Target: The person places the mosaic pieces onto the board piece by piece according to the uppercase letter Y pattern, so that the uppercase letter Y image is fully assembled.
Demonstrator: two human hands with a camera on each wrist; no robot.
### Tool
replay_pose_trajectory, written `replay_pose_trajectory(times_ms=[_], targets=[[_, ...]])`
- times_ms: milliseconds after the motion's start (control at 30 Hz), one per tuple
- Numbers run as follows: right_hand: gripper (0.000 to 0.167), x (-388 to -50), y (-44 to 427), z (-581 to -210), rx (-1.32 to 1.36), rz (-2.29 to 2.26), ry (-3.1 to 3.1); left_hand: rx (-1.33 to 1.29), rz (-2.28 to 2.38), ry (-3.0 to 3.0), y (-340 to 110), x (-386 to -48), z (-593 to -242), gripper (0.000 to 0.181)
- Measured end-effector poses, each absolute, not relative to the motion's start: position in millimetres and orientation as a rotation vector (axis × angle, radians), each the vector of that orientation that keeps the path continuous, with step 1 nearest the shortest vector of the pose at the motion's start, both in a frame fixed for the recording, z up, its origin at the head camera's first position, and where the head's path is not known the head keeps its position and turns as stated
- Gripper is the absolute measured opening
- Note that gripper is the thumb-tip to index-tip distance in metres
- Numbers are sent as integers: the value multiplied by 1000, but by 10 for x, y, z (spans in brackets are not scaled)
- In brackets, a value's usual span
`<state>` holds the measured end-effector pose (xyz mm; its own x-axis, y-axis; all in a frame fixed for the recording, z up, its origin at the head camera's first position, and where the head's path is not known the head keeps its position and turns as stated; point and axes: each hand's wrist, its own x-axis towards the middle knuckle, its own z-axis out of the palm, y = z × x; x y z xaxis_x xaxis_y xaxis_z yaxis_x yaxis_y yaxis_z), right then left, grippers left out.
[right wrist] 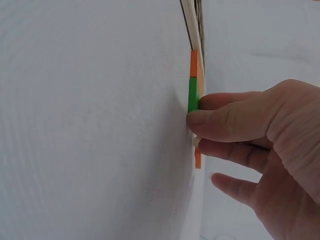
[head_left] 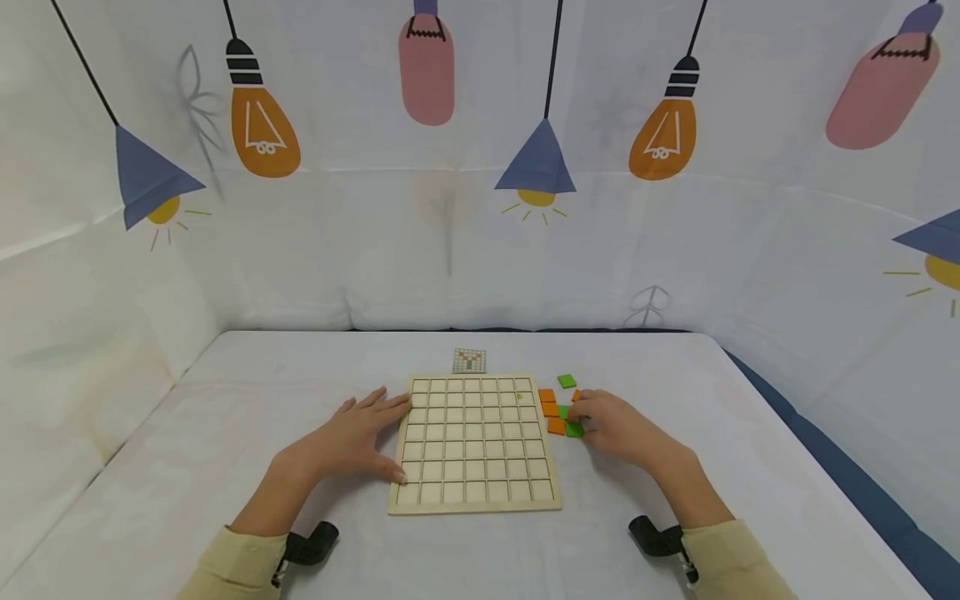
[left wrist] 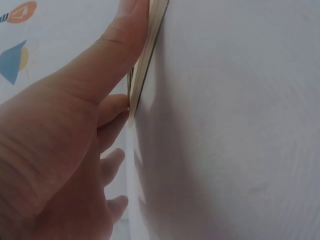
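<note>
As I watch through the head view, a wooden grid board (head_left: 475,444) lies flat mid-way across the white worktop (head_left: 300,375), its square cells facing up. The left hand (head_left: 345,443) is spread at the board's left edge, its fingers fairly straight: fingertips touch the far part of that edge and the thumb the near part, without a grip. I have the right hand (head_left: 622,427) bent down over the tiles just right of the board. Three orange tiles (head_left: 551,409) line up along that side, with green tiles (head_left: 574,430) next to them, partly under the fingertips. Another orange tile (head_left: 576,395) peeks out beside the index finger, and a loose green tile (head_left: 567,381) lies apart, farther off. Just beyond the board's far edge I see a small patterned card (head_left: 469,361). A pale cloth (head_left: 405,267) printed with lamps and bulbs hangs behind.

From the left wrist I get the thumb resting against the board's edge, the other fingers extended past it and separated.

From the right wrist I see thumb and index finger close together at one green tile, the thumb tip touching its end; I cannot tell whether they pinch it. An orange one adjoins it, toward the board. The little finger stands clear.
</note>
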<state>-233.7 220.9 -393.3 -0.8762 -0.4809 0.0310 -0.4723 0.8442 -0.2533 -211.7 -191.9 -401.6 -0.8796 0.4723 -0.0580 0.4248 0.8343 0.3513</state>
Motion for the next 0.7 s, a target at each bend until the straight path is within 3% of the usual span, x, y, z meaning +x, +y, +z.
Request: replay_pose_trajectory(times_ms=[433,700], targets=[[18,-2339,2159,-3937,-744,-429,2973,704,548,2831,-1923,-2107,-3991,117],[21,-2323,2150,-3940,-774,-434,2968,698,547,2820,-1933,-2122,-4027,119]])
